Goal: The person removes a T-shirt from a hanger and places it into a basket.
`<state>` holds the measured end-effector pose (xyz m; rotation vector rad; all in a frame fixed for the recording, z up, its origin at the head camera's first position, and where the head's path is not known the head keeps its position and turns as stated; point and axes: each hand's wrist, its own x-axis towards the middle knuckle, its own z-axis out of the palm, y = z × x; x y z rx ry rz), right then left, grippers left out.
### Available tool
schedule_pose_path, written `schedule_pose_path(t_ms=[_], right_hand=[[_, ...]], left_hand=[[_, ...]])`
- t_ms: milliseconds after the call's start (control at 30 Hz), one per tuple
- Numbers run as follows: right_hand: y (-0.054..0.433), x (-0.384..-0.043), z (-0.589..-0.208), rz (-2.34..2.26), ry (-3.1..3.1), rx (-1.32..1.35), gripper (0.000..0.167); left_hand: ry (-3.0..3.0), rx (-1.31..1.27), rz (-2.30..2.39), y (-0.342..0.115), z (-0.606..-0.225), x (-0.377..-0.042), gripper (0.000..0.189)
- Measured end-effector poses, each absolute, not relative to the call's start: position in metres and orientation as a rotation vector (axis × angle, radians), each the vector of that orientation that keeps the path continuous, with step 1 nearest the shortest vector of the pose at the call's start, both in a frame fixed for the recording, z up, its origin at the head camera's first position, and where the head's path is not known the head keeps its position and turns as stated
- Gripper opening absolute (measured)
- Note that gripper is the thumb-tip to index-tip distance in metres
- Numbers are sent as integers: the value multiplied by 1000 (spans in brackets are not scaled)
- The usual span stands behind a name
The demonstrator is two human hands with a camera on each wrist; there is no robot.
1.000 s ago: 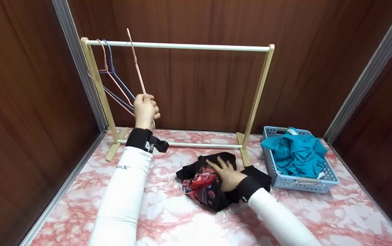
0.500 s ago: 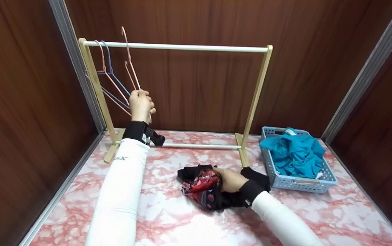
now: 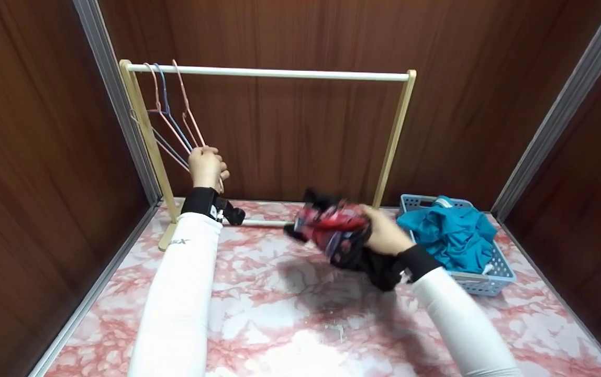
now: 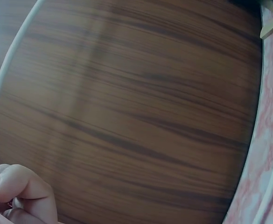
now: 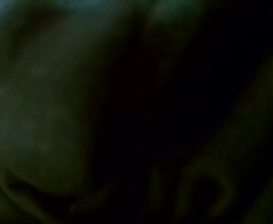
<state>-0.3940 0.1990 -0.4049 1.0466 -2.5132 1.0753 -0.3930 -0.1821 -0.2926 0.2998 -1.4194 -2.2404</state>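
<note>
My left hand [image 3: 206, 166] grips a pink clothes hanger [image 3: 184, 97] by its lower part, at the left of the head view. That hanger's hook is level with the rack's white top bar; I cannot tell whether it touches. A second pink hook shows just beside it. In the left wrist view, curled fingers [image 4: 24, 189] show at the lower left corner. My right hand [image 3: 387, 233] holds a bunched black garment with a red floral print [image 3: 334, 222], raised above the table and blurred. Dark cloth fills the right wrist view.
A clothes rack [image 3: 279, 72] with wooden legs stands at the back. Pink and blue hangers [image 3: 164, 94] hang at its left end. At the right, a light blue plastic basket [image 3: 481, 285] holds a teal garment [image 3: 455, 235]. Dark wood-grain walls enclose the marbled table [image 3: 258, 314].
My right hand has grasped the garment and lifted it off the table, up and away from me. My left hand has shifted slightly left, and the hanger's hook has lowered to the bar's level.
</note>
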Motion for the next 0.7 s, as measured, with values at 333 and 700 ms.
schedule_pose_path(t_ms=[333, 700], right_hand=[[263, -398, -315, 1128, -2300, 580, 52], [331, -422, -297, 1279, -2018, -208, 78]], left_hand=[[-1395, 342, -2245, -191, -305, -394, 21], [-1477, 433, -2129, -200, -310, -390, 20]])
